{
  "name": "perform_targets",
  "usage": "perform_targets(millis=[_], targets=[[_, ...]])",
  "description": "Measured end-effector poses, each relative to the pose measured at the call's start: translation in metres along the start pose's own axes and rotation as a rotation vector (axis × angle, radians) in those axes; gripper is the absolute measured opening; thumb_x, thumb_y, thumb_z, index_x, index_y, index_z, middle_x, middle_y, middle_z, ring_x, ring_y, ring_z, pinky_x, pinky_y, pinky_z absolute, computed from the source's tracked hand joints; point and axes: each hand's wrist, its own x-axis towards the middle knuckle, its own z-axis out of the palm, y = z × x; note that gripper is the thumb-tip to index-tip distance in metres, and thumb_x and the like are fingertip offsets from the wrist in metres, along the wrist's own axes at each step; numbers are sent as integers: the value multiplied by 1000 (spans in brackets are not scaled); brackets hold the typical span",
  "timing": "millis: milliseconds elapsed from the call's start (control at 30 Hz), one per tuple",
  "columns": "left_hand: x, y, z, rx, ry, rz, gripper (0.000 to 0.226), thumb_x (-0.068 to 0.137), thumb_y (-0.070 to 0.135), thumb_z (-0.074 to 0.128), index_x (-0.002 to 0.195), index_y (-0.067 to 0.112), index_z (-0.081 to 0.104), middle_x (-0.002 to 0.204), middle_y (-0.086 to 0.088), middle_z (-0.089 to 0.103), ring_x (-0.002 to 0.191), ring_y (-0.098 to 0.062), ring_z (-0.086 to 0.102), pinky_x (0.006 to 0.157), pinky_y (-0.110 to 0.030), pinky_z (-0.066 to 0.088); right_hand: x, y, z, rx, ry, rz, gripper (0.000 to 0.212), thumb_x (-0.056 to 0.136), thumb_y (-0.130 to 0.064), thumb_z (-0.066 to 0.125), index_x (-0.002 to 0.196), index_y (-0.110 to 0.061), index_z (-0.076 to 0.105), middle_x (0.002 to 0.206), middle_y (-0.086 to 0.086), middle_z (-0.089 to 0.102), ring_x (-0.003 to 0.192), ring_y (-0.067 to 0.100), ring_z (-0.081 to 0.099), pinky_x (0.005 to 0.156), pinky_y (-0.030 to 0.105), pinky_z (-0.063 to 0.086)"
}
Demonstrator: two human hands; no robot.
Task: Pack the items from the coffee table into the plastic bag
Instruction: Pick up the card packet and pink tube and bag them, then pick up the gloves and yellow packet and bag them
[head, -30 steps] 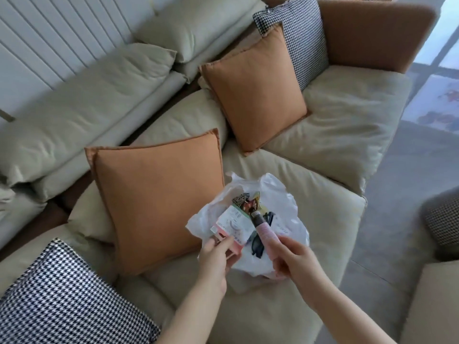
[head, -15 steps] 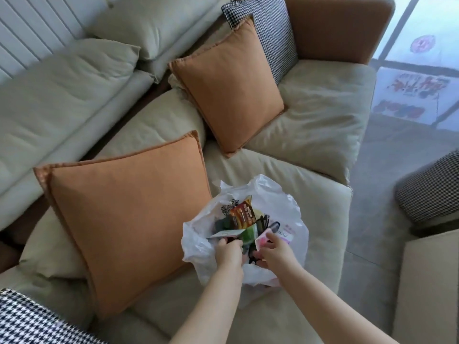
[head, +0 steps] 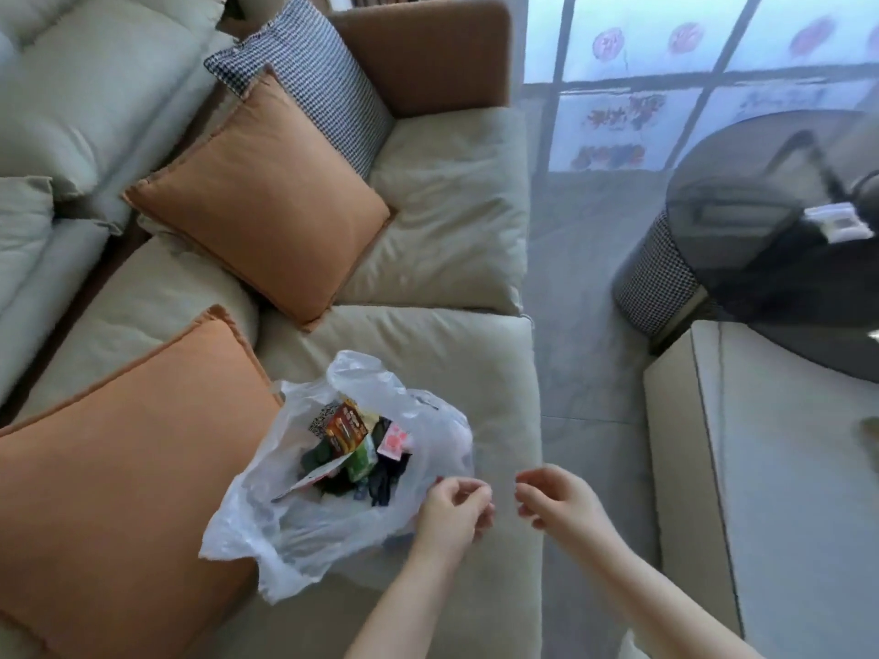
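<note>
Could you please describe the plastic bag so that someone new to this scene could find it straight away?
On the pale sofa, look at the seat cushion nearest the camera, beside the big orange pillow. The plastic bag lies there, open-mouthed, holding colourful packets. It is the only thin, crinkled, translucent white thing among the soft cushions.

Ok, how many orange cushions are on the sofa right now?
2: one orange cushion leaning by the houndstooth cushion, another orange cushion beside the plastic bag. More may sit off-frame.

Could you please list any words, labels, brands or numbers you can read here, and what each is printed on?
None is legible.
Orange-red packet in the plastic bag: print blurred.
Black-and-white patterned card, perhaps a code: unreadable.
Pink packet: blurred.
Red window decorations: blurred.
</note>
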Motion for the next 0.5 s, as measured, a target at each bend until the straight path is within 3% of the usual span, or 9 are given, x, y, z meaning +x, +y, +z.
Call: perform_targets(millis=[100, 233, 367, 500], targets=[[9, -14, 55, 232, -99, -8, 17, 90, 11, 58, 76, 19, 57, 63, 4, 62, 52, -6, 55, 51, -15, 41, 0, 47, -52, -125, 102, 19, 5, 84, -18, 63, 85, -23, 64, 79, -3, 70, 74, 8, 67, 71, 24, 50], [9, -28, 131, 464, -198, -19, 19, 89, 13, 59, 73, 22, 55, 66, 2, 61, 57, -10, 54, 54, -18, 42, -9, 105, -121, -165, 211, 128, 9, 86, -23, 62, 94, -22, 64, 87, -9, 63, 86, 9, 59, 71, 17, 37], [4, -40, 208, 657, -281, -43, 16, 86, 17, 61, 72, 25, 58, 65, 4, 64, 66, -17, 59, 73, -33, 52, -25, 162, -190, -118, 300, 267, 7, 85, -26, 63, 90, -28, 58, 88, -8, 62, 88, 12, 59, 77, 24, 46], [-5, -42, 286, 833, -355, -11, 10, 84, 24, 60, 75, 28, 59, 71, 7, 66, 70, -10, 62, 70, -24, 46, -46, 215, -262, -81, 381, 381, 17, 86, -28, 61, 101, -21, 65, 99, -1, 69, 97, 18, 64, 81, 27, 47]])
